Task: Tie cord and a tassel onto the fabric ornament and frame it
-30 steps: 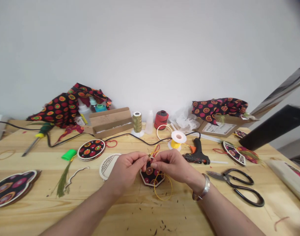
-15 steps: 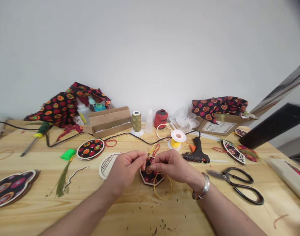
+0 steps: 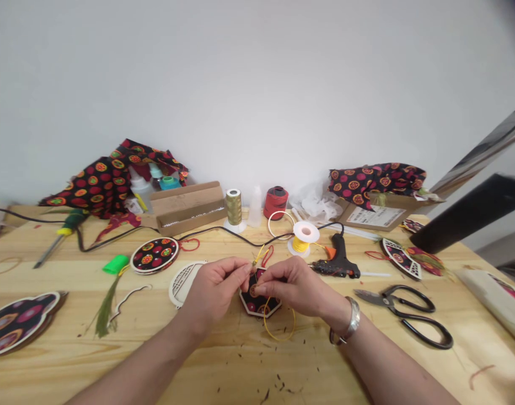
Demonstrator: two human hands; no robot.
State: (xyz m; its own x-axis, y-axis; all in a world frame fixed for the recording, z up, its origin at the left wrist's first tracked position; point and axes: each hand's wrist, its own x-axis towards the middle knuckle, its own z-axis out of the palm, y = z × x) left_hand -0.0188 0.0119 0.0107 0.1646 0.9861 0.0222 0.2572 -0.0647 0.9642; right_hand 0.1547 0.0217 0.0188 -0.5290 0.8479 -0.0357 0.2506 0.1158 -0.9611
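Here's the octagonal ornament (image 3: 261,306), lying flat on the wooden table (image 3: 190,365), its dark fabric face dotted with magenta and gold rounds and edged by a pale rim, the upper part mostly covered from view. A red loop (image 3: 267,256) shows just beyond its top edge. And the yellow cord (image 3: 279,341)! Pinched above the ornament, it pokes up in a short piece; below, slack, it curves in a wide loop past the ornament's near right edge.

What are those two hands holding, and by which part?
The left hand seems to pinch the yellow cord just below the part sticking up. The right hand is pinched shut too; what it holds, if anything, cannot be told.
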